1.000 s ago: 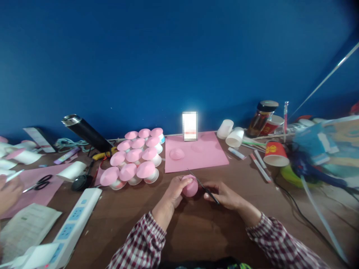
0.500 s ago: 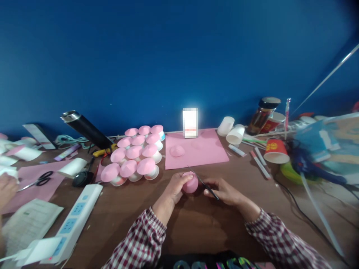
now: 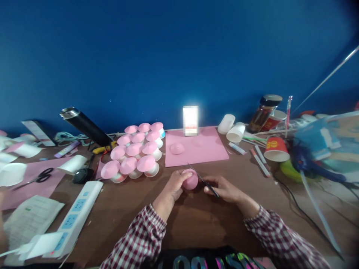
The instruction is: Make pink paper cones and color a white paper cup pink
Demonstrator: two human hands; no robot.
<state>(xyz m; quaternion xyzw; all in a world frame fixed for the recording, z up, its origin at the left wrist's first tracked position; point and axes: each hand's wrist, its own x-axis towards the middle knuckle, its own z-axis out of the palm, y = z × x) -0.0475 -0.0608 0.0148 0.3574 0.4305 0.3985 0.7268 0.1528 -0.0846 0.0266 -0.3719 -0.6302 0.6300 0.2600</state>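
Head view: I have the pink disc point(image 3: 190, 181) above the bench point(image 3: 196, 228), just short of the pink sheet point(image 3: 207, 155). The left hand point(image 3: 173, 186) is clamped on it from the left, thumb laid across its upper left part. The disc's broad face is turned up toward my camera. Its outline reads as nearly round, so I get no clear long axis from it.

The right hand point(image 3: 226, 189) is closed on a slender dark tool point(image 3: 209, 185). I see the tool's long axis running on a slant: the thin tip points forward and to the left, ending by the sheet's near edge in my view, and the butt comes back to the right, past the fingers. It passes close along the disc's right side; from here I can't tell whether the two touch, nor quite what kind of tool it is.

Left of the sheet I see rows of cups with pink tops point(image 3: 134, 149). A smaller pink round point(image 3: 177, 148) lies on the sheet. Past its right edge sit two white cups, the nearer one point(image 3: 236, 132) tilted.
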